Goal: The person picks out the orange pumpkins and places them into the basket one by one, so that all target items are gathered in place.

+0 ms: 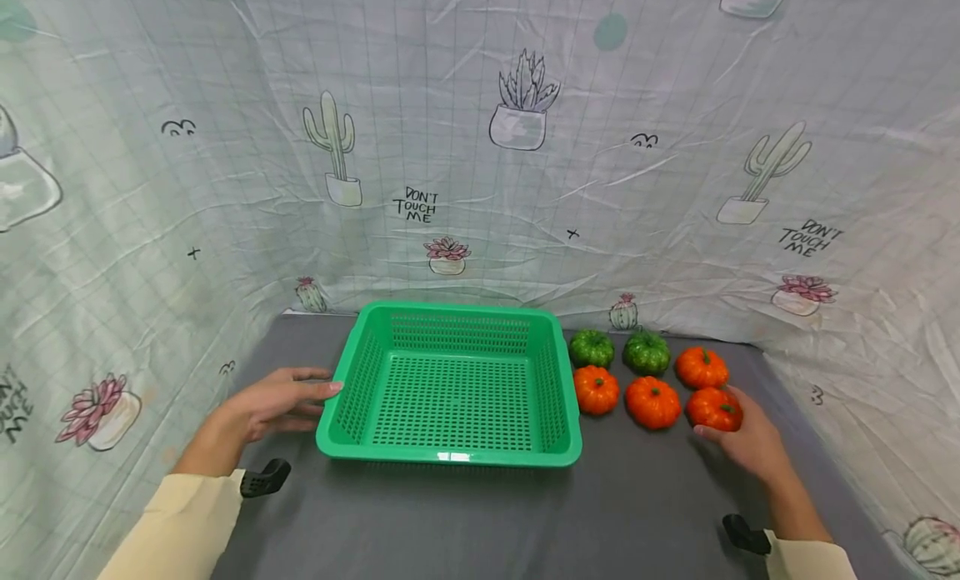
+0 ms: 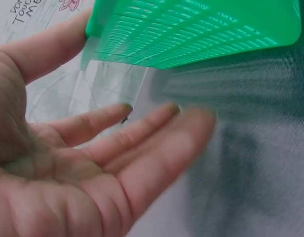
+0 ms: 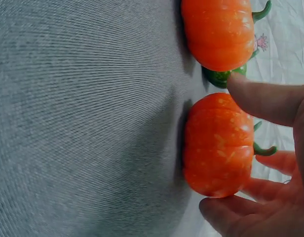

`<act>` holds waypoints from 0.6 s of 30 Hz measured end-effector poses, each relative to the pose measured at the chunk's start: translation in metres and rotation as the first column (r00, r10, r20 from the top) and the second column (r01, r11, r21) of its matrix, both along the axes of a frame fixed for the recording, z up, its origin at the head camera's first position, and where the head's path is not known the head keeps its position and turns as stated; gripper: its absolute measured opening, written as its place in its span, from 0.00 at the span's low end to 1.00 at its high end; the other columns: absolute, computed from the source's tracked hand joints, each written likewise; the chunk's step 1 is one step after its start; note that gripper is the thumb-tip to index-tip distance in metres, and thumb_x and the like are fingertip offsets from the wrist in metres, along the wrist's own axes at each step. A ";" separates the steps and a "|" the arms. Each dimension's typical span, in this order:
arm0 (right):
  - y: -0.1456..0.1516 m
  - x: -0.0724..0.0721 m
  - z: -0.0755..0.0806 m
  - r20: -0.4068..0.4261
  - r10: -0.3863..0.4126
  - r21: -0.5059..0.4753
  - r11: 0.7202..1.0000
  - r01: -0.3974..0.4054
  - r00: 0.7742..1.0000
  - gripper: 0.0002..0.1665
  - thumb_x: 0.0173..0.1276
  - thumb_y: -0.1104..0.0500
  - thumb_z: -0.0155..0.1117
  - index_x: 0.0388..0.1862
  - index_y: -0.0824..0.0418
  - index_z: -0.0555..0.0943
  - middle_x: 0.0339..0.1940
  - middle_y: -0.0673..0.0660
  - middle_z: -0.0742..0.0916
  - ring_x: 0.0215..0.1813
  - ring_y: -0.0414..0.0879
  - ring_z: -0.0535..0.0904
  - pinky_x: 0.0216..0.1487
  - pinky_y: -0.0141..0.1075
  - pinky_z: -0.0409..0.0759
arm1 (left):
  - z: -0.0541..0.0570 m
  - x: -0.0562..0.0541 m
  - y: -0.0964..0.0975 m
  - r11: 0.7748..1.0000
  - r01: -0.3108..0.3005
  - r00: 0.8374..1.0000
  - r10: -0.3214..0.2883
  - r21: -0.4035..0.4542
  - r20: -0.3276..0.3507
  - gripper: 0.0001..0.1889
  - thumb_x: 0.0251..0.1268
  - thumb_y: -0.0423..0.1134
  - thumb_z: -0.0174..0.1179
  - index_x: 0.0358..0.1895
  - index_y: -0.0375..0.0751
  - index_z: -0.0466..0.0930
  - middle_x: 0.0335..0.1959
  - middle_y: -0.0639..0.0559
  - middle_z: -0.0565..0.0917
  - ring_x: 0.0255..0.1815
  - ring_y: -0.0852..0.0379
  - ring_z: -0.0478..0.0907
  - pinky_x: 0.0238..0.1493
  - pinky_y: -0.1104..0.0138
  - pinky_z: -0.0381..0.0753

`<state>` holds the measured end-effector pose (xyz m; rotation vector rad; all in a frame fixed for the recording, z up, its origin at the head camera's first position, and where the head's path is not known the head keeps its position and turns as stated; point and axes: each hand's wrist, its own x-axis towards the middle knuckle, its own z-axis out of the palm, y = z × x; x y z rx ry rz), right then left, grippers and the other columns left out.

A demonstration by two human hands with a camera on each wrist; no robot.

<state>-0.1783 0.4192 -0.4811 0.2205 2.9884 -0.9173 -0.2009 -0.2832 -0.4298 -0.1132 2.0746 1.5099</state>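
Observation:
A green plastic basket [image 1: 450,457] with slotted walls stands on the grey table. At its left side is my left hand [image 1: 281,403], thumb at the rim and the other fingers extended below, apart from the wall, as the left wrist view shows. My right hand [image 1: 753,438] is round the nearest right orange pumpkin [image 1: 714,409], thumb on one side and fingers on the other. In the right wrist view this small pumpkin [image 3: 218,148] sits on the table with its green stem beside the palm. Part of the hand is cut off there.
Right of the basket sit two green pumpkins [image 1: 647,352] at the back, with more orange pumpkins [image 1: 652,402] beside and before them. A printed cloth [image 1: 480,172] hangs behind the table [image 1: 480,522] and along both sides.

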 end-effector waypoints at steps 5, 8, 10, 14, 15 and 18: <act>0.003 0.000 -0.001 0.023 -0.097 0.010 0.995 0.096 0.995 0.54 0.68 0.51 0.73 0.79 0.75 0.56 0.72 0.84 0.67 0.67 0.79 0.67 0.65 0.71 0.69 | -0.005 -0.001 0.001 0.979 -0.013 0.999 0.004 0.204 0.044 0.40 0.79 0.45 0.60 0.80 0.24 0.53 0.52 0.50 0.90 0.54 0.50 0.89 0.57 0.53 0.89; 0.004 0.001 0.000 0.028 -0.123 0.004 0.992 0.122 0.992 0.51 0.68 0.51 0.73 0.78 0.74 0.59 0.72 0.83 0.69 0.66 0.78 0.68 0.64 0.70 0.70 | -0.006 -0.001 0.001 0.959 -0.013 0.998 -0.006 0.283 0.067 0.37 0.80 0.43 0.59 0.80 0.24 0.55 0.50 0.52 0.91 0.51 0.52 0.90 0.55 0.54 0.90; 0.003 0.001 0.000 0.029 -0.136 0.002 0.991 0.136 0.990 0.50 0.67 0.51 0.74 0.77 0.73 0.61 0.71 0.83 0.70 0.66 0.78 0.69 0.64 0.70 0.70 | -0.006 -0.001 0.000 0.948 -0.021 0.997 -0.004 0.317 0.078 0.35 0.80 0.42 0.59 0.79 0.25 0.58 0.50 0.51 0.91 0.51 0.52 0.91 0.55 0.54 0.90; 0.002 0.002 0.002 0.033 -0.167 0.008 0.986 0.167 0.985 0.50 0.65 0.50 0.76 0.76 0.74 0.64 0.71 0.83 0.71 0.66 0.78 0.70 0.64 0.69 0.71 | -0.006 -0.002 0.001 0.937 -0.040 0.997 0.012 0.346 0.082 0.28 0.79 0.39 0.60 0.75 0.28 0.68 0.48 0.51 0.92 0.48 0.53 0.91 0.53 0.56 0.91; 0.002 0.002 0.003 0.039 -0.176 0.005 0.984 0.176 0.984 0.50 0.65 0.50 0.76 0.76 0.74 0.64 0.71 0.83 0.71 0.66 0.78 0.70 0.64 0.68 0.71 | -0.006 -0.002 0.001 0.938 -0.045 0.997 0.018 0.343 0.079 0.27 0.79 0.38 0.60 0.74 0.29 0.70 0.47 0.51 0.92 0.47 0.53 0.92 0.52 0.57 0.91; 0.001 0.003 0.007 0.058 -0.205 0.005 0.979 0.205 0.977 0.51 0.65 0.48 0.77 0.76 0.73 0.65 0.71 0.83 0.71 0.66 0.77 0.69 0.64 0.67 0.72 | -0.005 -0.002 0.002 0.944 -0.040 0.998 0.021 0.329 0.063 0.24 0.78 0.37 0.61 0.71 0.29 0.74 0.46 0.51 0.92 0.46 0.54 0.92 0.51 0.58 0.91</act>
